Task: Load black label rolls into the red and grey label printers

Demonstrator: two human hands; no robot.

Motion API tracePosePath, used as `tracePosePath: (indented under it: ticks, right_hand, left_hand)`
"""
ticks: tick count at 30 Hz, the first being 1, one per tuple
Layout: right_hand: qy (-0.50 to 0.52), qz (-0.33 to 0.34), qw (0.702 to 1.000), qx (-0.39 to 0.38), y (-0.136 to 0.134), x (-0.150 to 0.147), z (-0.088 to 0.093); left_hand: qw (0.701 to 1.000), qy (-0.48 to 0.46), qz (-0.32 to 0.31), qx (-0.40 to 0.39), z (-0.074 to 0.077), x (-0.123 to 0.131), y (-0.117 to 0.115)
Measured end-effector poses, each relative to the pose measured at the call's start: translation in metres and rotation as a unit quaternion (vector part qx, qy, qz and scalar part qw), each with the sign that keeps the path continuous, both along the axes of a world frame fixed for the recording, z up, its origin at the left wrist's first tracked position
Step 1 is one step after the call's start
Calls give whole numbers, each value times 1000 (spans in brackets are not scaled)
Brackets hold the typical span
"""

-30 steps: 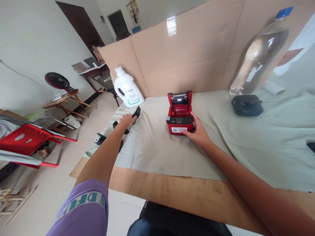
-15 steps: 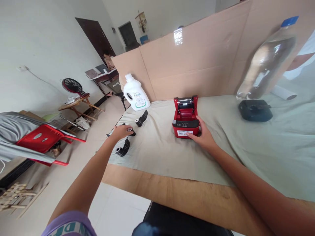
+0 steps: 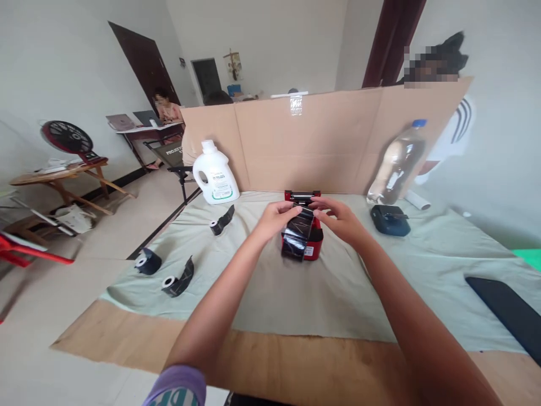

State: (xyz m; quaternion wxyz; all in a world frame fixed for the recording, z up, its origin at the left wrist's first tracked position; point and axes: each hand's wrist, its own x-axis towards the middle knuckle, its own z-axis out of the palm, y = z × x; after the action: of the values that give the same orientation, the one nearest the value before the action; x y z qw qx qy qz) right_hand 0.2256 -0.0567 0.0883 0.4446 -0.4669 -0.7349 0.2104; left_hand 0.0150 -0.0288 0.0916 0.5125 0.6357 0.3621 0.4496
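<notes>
A small red printer (image 3: 315, 248) stands on the cloth in front of me with its lid raised. Over it I hold a roll of shiny black film (image 3: 298, 228), its loose strip hanging down across the printer's front. My left hand (image 3: 276, 220) pinches the roll's left end between thumb and fingers. At the other end, my right hand (image 3: 340, 220) has thumb and fingers closed on the roll's edge. Three similar black rolls lie to the left: one roll (image 3: 216, 226) behind, another roll (image 3: 172, 285) in front, and a third roll (image 3: 149, 263) near the table's left edge.
A white jug (image 3: 217, 177) stands back left, before a cardboard screen (image 3: 308, 146). At the back right are a clear bottle (image 3: 397, 166) with a blue cap, a dark case (image 3: 389, 220) and a white tube (image 3: 417, 200). A black phone-like slab (image 3: 507, 310) lies right. Other people sit beyond.
My left hand has come from the left-hand rolls to the printer and now holds a roll there. My right hand has left the printer's front and moved up to the roll. The view has shifted.
</notes>
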Motion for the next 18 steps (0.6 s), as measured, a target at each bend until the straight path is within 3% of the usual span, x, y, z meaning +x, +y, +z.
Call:
tracePosePath:
  ticks: [2,5,8,12,18]
  right_hand:
    - [-87,35,994,-52,13,3,24]
    - [-186,33,978,-83,30,5,35]
    - [-239,4,966,-100,44,2,26]
    - [-288,-28,944,-157,59,-12,6]
    - [-390,-70,903,-163,62,-38,-7]
  left_hand:
    - [999,-31,30,-12,-13,27,7]
    - [997,-28,78,-9,-27,38,15]
    - [995,43,78,-50,-25,25,15]
    - [986,134,18,-100,-13,3,11]
    - [972,226,-5,-62,-8,-2,8]
